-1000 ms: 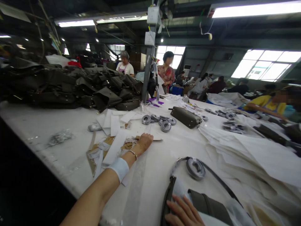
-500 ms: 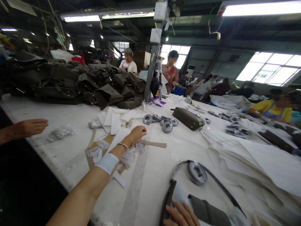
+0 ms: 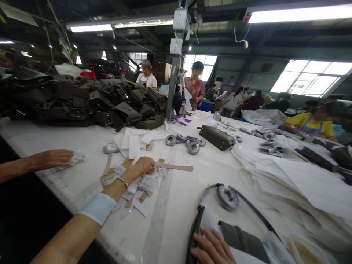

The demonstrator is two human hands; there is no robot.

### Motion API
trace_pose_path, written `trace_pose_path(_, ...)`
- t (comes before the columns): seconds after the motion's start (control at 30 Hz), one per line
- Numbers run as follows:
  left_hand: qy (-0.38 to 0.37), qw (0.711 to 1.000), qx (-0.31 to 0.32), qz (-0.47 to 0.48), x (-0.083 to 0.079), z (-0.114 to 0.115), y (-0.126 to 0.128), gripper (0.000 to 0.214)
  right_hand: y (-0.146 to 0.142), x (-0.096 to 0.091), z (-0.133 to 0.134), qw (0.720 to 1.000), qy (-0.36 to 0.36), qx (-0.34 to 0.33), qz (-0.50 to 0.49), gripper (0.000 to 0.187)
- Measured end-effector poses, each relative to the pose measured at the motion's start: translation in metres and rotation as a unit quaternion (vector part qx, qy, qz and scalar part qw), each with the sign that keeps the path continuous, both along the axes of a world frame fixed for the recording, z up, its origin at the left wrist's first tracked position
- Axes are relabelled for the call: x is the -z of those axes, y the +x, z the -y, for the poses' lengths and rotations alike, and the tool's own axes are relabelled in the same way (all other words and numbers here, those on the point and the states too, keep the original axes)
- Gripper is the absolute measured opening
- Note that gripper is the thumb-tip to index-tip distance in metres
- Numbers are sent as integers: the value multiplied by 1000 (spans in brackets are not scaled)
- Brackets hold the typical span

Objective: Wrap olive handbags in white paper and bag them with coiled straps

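My left hand (image 3: 143,165), with a bracelet on its wrist and a light blue band on the forearm, is closed over a heap of paper tags (image 3: 147,183). What its fingers hold, if anything, is hidden. A flat taupe strip (image 3: 177,167) lies just right of its fingertips. My right hand (image 3: 213,247) rests with fingers spread on a dark olive handbag (image 3: 243,240) at the bottom edge. The bag's strap (image 3: 257,207) loops out over the table around a wrapped coil (image 3: 227,197).
A co-worker's hand (image 3: 59,157) touches a clear bag of small parts (image 3: 78,157) at left. Piled dark bags (image 3: 82,99) stand behind. Wrapped coils (image 3: 193,147), another handbag (image 3: 217,137) and white sheets (image 3: 299,179) lie ahead and right. A post (image 3: 172,86) rises mid-table.
My left hand has moved back left and down to the tag heap. The co-worker's hand has moved right onto the bag of small parts. My right hand stays on the handbag.
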State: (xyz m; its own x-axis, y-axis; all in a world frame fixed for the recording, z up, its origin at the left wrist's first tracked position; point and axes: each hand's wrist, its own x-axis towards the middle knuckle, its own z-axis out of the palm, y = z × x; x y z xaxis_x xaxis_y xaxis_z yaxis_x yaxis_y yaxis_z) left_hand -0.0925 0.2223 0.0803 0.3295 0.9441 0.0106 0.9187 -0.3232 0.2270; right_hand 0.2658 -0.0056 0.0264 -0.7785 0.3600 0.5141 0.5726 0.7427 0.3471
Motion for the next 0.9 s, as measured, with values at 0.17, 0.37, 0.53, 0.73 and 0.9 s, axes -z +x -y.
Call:
trace_pose_path(0.17,31,998,-29,39,-5,-2,6,12,-1,-5,4,1000,-6,18,24,20)
trace_pose_path(0.37,33,978,-42,201,-49,-9,-10,32,-2,-6,5,999,-34,11,-5,22)
trace_pose_path(0.53,29,949,-73,307,-74,-10,-11,32,-4,-9,6,999,-45,24,7,22)
trace_pose_path(0.73,-5,912,-49,408,-84,-12,9,39,-10,-21,12,997,-60,46,3,22)
trace_pose_path(0.9,-34,881,-11,472,-96,-7,32,45,-13,-20,14,996,-70,41,-46,21)
